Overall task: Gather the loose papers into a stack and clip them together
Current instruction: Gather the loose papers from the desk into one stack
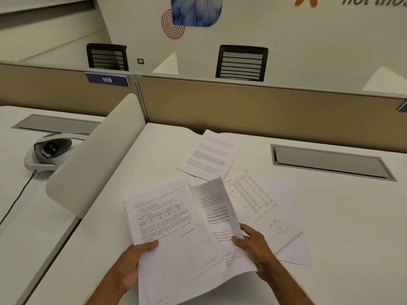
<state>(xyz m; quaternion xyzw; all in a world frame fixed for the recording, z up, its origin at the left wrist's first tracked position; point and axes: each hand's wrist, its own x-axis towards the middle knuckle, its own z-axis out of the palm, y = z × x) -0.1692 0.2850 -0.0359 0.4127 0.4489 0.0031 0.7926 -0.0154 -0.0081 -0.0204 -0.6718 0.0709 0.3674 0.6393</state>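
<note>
My left hand (132, 260) grips the left edge of a bundle of printed sheets (167, 219) held above the white desk (330, 227). My right hand (253, 245) pinches a curled sheet (217, 208) of upside-down text against the bundle's right side. On the desk to the right lies a sheet with a table and handwritten notes (264, 203), on top of another white sheet (295, 254). Farther back lies a single sheet of text (209, 157). No clip is in view.
A curved white divider (97, 164) borders the desk on the left, and a tan partition (242, 106) stands behind. A grey cable hatch (330, 161) sits at the back right. A white headset (50, 150) with a cable lies on the neighbouring desk.
</note>
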